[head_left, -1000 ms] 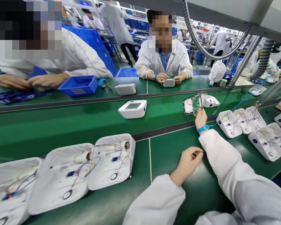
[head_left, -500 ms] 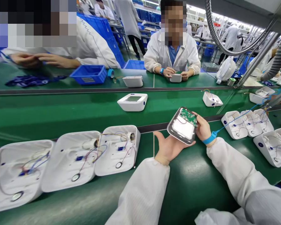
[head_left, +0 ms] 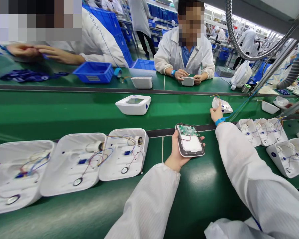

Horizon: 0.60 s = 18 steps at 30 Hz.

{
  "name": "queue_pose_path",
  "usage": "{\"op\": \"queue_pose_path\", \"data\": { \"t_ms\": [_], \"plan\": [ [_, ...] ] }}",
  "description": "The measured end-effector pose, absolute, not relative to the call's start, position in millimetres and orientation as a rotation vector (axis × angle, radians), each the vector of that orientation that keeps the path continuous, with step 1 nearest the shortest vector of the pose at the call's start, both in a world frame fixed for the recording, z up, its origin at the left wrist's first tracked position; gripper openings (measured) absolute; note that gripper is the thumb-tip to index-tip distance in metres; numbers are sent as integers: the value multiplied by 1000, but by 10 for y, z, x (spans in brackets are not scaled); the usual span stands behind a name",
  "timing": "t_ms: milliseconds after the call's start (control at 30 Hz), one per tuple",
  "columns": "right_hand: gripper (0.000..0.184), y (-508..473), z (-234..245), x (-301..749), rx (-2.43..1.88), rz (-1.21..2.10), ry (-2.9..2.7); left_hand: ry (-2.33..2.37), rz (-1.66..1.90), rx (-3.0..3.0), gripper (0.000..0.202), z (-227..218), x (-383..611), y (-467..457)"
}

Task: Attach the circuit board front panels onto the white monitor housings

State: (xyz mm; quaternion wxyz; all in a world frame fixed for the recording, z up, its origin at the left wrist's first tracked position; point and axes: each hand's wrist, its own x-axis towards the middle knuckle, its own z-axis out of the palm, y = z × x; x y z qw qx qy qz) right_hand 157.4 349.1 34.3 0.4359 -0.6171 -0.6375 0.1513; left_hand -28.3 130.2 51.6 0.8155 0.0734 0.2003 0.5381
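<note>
Half a second ago both hands were supporting the panel (head_left: 191, 143); now the left hand (head_left: 176, 153) alone is holding it above the table (head_left: 204, 196), cradling it from below, with its thumb lying along one side and its fingertips showing past the other. The panel is lying more squarely, its green board (head_left: 188, 130) facing up at the far end. The right hand (head_left: 216, 114) has let go and is now reaching over the belt (head_left: 179, 109), its thumb and fingers bent at the near end of a white shell (head_left: 224, 106); whether they are pinching it, I cannot tell. That shell and the monitor (head_left: 133, 104) are both sitting slightly further left along the belt than before. The three open shells (head_left: 64, 174) are still resting side by side on the table at left.
</note>
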Motion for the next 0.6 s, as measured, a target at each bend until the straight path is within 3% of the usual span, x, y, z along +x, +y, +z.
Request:
{"op": "queue_pose_path", "data": {
  "t_ms": [167, 300, 500, 600],
  "plan": [
    [47, 3420, 246, 1647, -1552, 384, -1367, 485, 1309, 107, 50, 573, -261, 1325],
    [34, 2996, 171, 1677, -1424, 418, -1318, 510, 1498, 141, 44, 551, -266, 1356],
    [41, 2038, 133, 2187, -1285, 531, -1460, 630, 1760, 234, 41, 449, -399, 1453],
    [50, 1711, 244, 2487, -1234, 613, -1643, 655, 1881, 218, 30, 430, -441, 1481]
  ]
}}
